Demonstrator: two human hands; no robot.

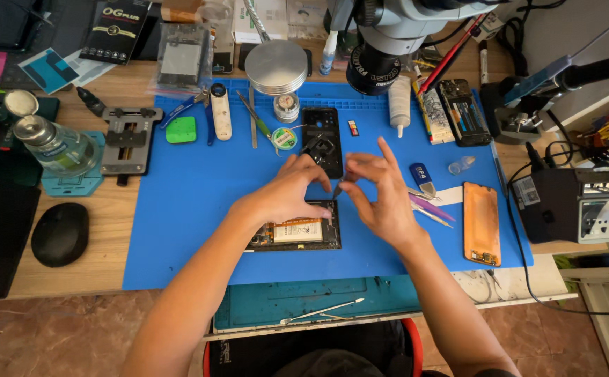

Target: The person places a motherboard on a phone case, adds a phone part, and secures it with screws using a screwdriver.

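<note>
Two hands meet at the centre of the frame over an opened phone [296, 232] lying on the blue mat [179, 209], its battery and inner frame exposed.

Risk assessment: the small part pinched between the hands could slip and drop into the open phone body or roll off among the tweezers [427, 208] lying just right of the hands; a loose pinch or a sideways pull would be the likely cause. Pressure from the left palm on the exposed battery could also dent it, judged from how close the palm rests.

Left hand [287, 195]: fingers curled, fingertips pressed together near the upper edge of the phone, the heel resting on or just above it; contact cannot be confirmed.

Right hand [381, 192]: thumb and middle fingers pinch a small dark tool or part [337, 187]; the index finger is raised and extended toward the upper centre. Its exact kind is too small to tell.

A black back cover [322, 136] lies just above the hands. An orange-tinted screen panel [481, 222] lies well apart at the right edge of the mat. A microscope head [378, 42] hangs at the upper centre above the counter [74, 276].
</note>
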